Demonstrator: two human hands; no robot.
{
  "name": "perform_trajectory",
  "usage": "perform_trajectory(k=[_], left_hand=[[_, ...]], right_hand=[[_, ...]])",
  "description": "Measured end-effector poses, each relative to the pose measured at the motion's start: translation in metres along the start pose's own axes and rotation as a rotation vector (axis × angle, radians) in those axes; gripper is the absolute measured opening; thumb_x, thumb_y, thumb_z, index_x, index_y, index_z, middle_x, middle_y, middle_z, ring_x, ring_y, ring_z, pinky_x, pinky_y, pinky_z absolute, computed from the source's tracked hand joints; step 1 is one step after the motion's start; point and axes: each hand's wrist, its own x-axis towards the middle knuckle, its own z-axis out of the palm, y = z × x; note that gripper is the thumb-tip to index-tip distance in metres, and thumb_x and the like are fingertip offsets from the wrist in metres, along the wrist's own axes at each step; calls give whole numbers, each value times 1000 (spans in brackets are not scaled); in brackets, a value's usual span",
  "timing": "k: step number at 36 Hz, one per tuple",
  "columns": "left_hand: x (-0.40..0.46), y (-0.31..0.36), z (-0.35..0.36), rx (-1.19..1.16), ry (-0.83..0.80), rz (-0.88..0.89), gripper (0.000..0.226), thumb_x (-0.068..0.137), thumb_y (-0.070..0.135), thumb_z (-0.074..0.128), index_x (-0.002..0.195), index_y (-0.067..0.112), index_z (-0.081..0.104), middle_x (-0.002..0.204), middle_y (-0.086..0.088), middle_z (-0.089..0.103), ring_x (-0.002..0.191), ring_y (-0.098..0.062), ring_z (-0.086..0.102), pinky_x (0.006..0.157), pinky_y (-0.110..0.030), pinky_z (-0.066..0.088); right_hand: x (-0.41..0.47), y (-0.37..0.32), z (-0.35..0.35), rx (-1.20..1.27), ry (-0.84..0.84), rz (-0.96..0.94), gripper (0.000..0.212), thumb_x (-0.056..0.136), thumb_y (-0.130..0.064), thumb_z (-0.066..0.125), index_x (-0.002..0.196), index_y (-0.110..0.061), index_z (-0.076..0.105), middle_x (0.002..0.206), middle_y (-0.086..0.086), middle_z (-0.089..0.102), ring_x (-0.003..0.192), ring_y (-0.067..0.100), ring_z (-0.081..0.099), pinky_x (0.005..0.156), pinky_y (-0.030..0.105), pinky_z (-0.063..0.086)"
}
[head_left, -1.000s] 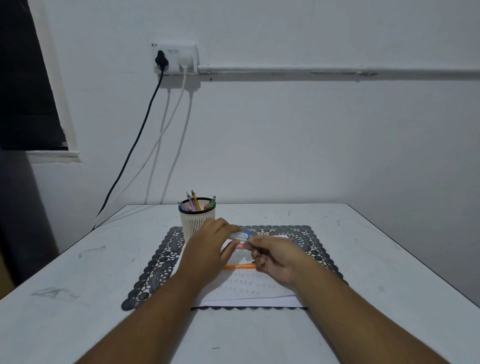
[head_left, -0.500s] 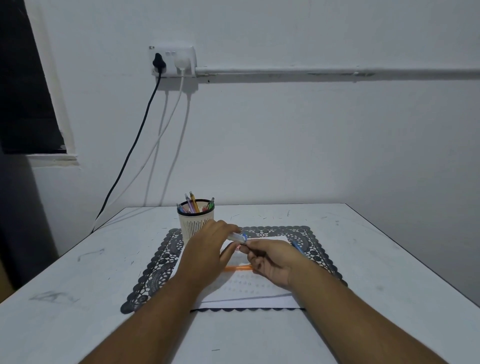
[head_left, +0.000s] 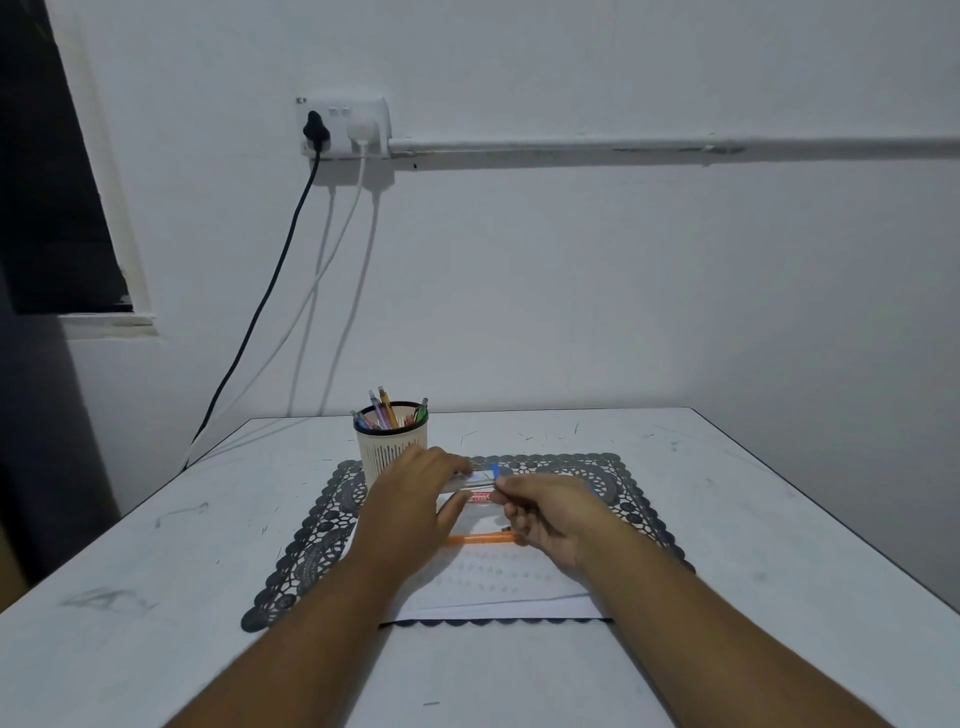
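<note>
Both hands meet over the far half of the paper sheet (head_left: 498, 590), just above the table (head_left: 156, 597).

Left hand (head_left: 415, 501): fingers on the upper side and thumb on the lower side of a small clear plastic case (head_left: 480, 484), clamped on its left end.

Right hand (head_left: 553, 514): fingers curled inward, fingertips pinching the right end of the same case. How far the right-hand fingers wrap around it cannot be told.

Clear plastic case: held roughly level between the two hands and raised off the sheet. It shows a blue piece at its upper right end and a red label on its lower face. Its contents are too small to read.

Orange pen (head_left: 480, 539): lies flat on the sheet at 6 o'clock from the case, running left to right. Its ends pass under both hands, and contact with them cannot be confirmed.

The sheet rests on a dark lace mat (head_left: 306, 551), which borders it on the left, right and far sides.

Pen cup (head_left: 392, 449): white, slotted, upright, at 11 o'clock from the case on the mat's far left corner, just behind the left hand, with several coloured pens in it.

Wall socket (head_left: 345, 127): at 12 o'clock high on the wall, with a black cable and white cables hanging down.
</note>
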Motion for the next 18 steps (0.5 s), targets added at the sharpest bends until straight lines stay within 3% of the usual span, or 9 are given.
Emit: perform_trajectory(k=[18], left_hand=[[-1, -2, 1, -16, -47, -25, 27, 87, 25, 78, 112, 25, 69, 106, 13, 68, 100, -14, 56, 81, -33, 50]], right_hand=[[-2, 1, -2, -67, 0, -67, 9, 94, -7, 73, 94, 2, 72, 70, 15, 67, 48, 16, 52, 52, 29, 46]])
